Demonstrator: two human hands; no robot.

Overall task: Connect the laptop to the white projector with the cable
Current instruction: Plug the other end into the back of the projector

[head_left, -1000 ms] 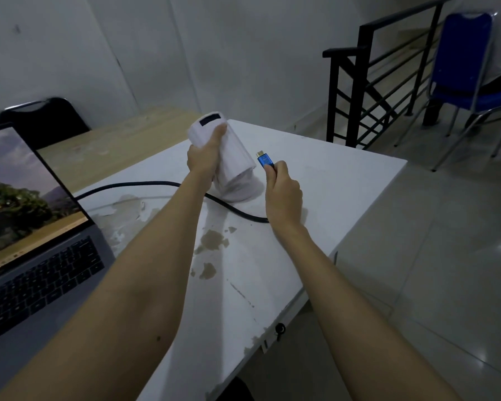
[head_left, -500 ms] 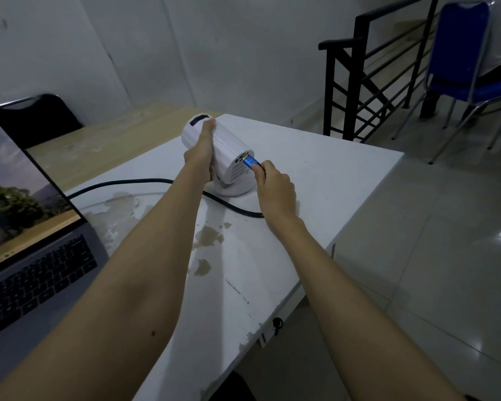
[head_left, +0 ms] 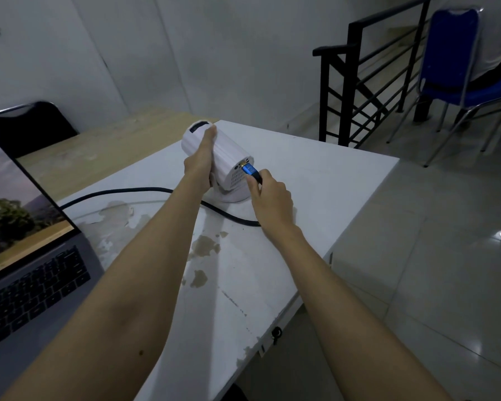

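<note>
Projector (head_left: 229, 153) near table (head_left: 344, 175) corner

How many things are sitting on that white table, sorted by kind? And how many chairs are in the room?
Laptops: 1, the laptop at the left edge
Projectors: 1, the white projector, steadied by the left hand
Cables: 1, the black cable, its blue plug held by the right hand
Chairs: 2, the black chair and the blue chair
Total: 5
</note>
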